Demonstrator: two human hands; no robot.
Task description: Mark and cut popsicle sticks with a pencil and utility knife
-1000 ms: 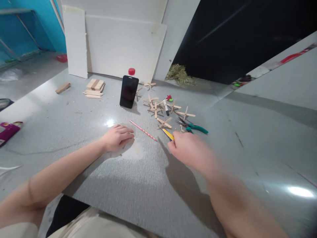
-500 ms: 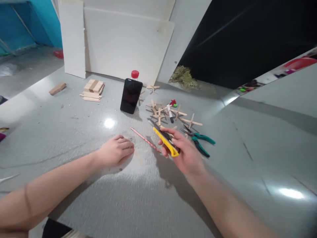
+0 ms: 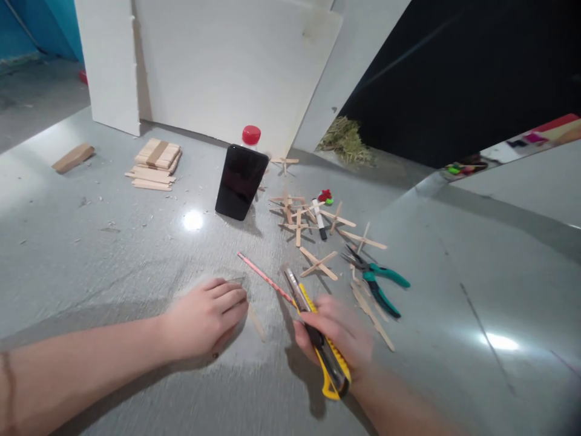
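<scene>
My right hand (image 3: 340,333) is closed around a yellow and black utility knife (image 3: 324,351), its metal end pointing away from me over the table. My left hand (image 3: 209,315) lies palm down with its fingers curled together, pressing on a wooden craft stick (image 3: 256,322) that pokes out from underneath. At its fingertips shows the edge of a small clear piece (image 3: 238,280), mostly hidden. Between the hands and a little beyond them lies a pink patterned pencil (image 3: 263,275). Crossed craft sticks (image 3: 319,264) lie past the knife.
A black phone (image 3: 240,181) leans against a red-capped bottle (image 3: 251,135). Stacked craft sticks (image 3: 157,158) are at the left. Teal-handled pliers (image 3: 379,287), loose sticks (image 3: 373,315), a white marker (image 3: 319,218) and several stick crosses lie right. White boards (image 3: 227,66) stand behind.
My right hand has drawn the knife nearer to me and turned it, so its yellow edge now faces right. My left hand stays on the stick. The view has shifted closer to the table.
</scene>
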